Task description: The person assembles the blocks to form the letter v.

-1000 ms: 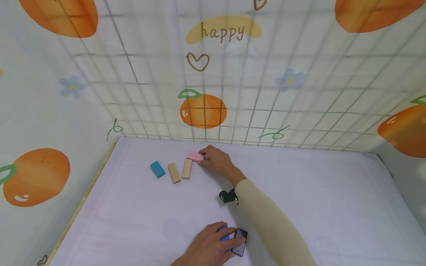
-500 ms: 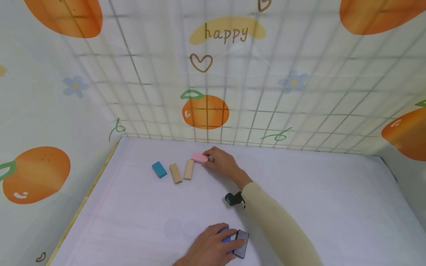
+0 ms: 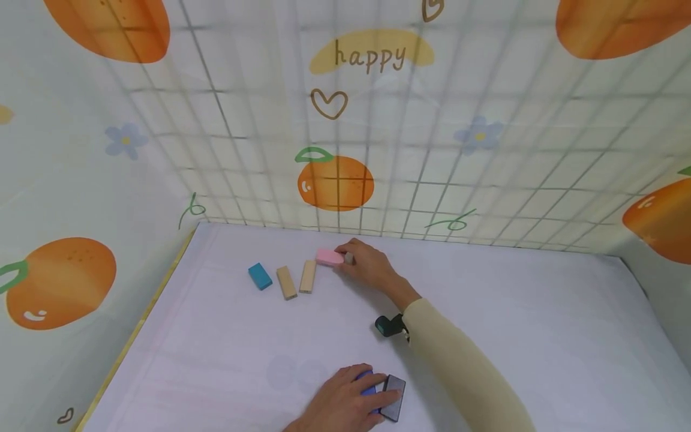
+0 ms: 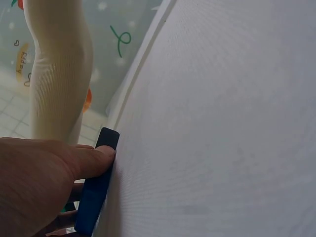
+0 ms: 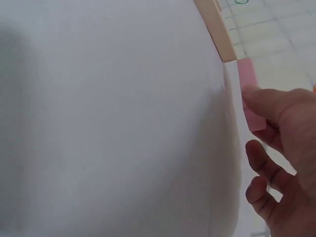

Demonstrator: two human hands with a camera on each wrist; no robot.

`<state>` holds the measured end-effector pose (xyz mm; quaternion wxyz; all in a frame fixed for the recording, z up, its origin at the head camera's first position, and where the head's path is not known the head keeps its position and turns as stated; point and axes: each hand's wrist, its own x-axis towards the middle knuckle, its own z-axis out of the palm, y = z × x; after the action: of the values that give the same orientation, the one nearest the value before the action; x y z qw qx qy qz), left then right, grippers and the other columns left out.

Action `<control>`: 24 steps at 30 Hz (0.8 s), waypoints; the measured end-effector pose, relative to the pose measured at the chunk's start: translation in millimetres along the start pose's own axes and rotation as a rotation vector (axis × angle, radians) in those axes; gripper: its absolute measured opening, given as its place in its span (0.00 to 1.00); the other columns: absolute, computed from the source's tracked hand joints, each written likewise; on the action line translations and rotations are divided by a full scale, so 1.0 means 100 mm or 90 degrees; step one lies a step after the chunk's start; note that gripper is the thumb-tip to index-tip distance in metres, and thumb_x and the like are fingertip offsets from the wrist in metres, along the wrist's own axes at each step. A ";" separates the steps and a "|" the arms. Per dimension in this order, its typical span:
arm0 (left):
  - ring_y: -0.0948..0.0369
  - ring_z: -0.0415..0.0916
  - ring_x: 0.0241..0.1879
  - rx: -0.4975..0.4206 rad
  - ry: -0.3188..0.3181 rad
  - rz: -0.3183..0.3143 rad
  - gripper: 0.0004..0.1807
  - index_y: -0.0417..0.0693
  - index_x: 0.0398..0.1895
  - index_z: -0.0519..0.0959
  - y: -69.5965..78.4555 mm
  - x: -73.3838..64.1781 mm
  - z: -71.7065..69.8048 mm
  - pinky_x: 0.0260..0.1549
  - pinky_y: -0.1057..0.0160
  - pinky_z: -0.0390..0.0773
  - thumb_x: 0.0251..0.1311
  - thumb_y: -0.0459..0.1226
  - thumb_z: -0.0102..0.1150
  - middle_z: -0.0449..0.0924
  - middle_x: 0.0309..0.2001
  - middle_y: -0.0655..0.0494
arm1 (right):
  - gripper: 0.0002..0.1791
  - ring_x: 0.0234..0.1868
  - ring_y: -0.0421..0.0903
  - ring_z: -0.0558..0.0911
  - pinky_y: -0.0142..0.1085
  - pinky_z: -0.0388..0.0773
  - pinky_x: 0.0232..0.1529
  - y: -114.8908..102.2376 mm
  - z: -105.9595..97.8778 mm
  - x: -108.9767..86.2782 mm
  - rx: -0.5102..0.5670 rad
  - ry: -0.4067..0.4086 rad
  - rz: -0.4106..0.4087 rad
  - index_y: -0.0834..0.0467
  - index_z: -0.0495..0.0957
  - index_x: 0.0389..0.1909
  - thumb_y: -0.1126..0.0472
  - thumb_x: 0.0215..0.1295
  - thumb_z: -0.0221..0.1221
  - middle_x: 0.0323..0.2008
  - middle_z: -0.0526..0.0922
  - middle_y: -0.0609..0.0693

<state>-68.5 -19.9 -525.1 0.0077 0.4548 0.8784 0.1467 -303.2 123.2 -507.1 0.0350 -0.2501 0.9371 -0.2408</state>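
Note:
My right hand [image 3: 369, 264] pinches a pink block [image 3: 329, 257] at the back of the table between thumb and fingers. In the right wrist view my thumb lies on the near side of the pink block [image 5: 249, 84], and the other fingers curl loosely below. The block's left end sits right by the top of a light wooden block [image 3: 308, 276]. At the front, my left hand [image 3: 348, 396] holds a blue block [image 3: 367, 384], partly hidden under the fingers. A dark grey-topped block [image 3: 393, 398] lies beside it with a fingertip over it. In the left wrist view my thumb presses a dark blue block's side [image 4: 98, 187].
Left of the pink block lie another wooden block [image 3: 287, 282] and a teal block [image 3: 260, 276]. The white-covered table [image 3: 540, 336] meets a patterned back curtain [image 3: 259, 180]. A black wrist device [image 3: 390, 326] hangs below my right sleeve [image 3: 459, 354].
My right hand has slid the pink block slightly right, off the top of the light wooden block toward its right side. The left hand keeps its place. The head view has shifted slightly.

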 end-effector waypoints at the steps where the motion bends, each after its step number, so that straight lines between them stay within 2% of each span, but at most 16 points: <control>1: 0.61 0.70 0.64 0.001 0.003 0.001 0.24 0.69 0.70 0.73 0.00 0.00 0.00 0.61 0.60 0.72 0.72 0.51 0.57 0.75 0.64 0.63 | 0.20 0.43 0.46 0.78 0.42 0.80 0.45 0.01 -0.01 -0.01 -0.002 0.001 -0.001 0.54 0.81 0.59 0.55 0.69 0.64 0.51 0.81 0.50; 11: 0.61 0.70 0.64 0.011 -0.009 -0.004 0.24 0.69 0.70 0.73 0.02 0.00 -0.02 0.61 0.60 0.72 0.72 0.51 0.57 0.75 0.64 0.63 | 0.19 0.40 0.45 0.77 0.39 0.78 0.39 0.08 -0.04 -0.05 -0.017 0.007 0.003 0.52 0.81 0.60 0.56 0.69 0.63 0.51 0.80 0.50; 20: 0.61 0.68 0.65 -0.005 -0.037 -0.013 0.24 0.70 0.71 0.71 0.01 0.00 -0.04 0.62 0.60 0.72 0.74 0.52 0.54 0.74 0.65 0.64 | 0.19 0.35 0.44 0.76 0.37 0.76 0.34 0.11 -0.07 -0.12 -0.009 0.010 0.007 0.52 0.81 0.59 0.56 0.69 0.64 0.50 0.80 0.49; 24: 0.61 0.69 0.65 -0.005 -0.036 -0.015 0.24 0.70 0.71 0.72 0.01 0.00 -0.03 0.62 0.60 0.72 0.73 0.52 0.54 0.74 0.65 0.63 | 0.19 0.34 0.43 0.76 0.36 0.76 0.33 0.13 -0.09 -0.16 -0.007 0.013 0.007 0.53 0.82 0.59 0.56 0.68 0.65 0.49 0.80 0.49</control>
<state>-68.2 -19.8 -521.7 0.0363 0.4482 0.8826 0.1373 -296.5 144.5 -506.0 0.0254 -0.2429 0.9400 -0.2384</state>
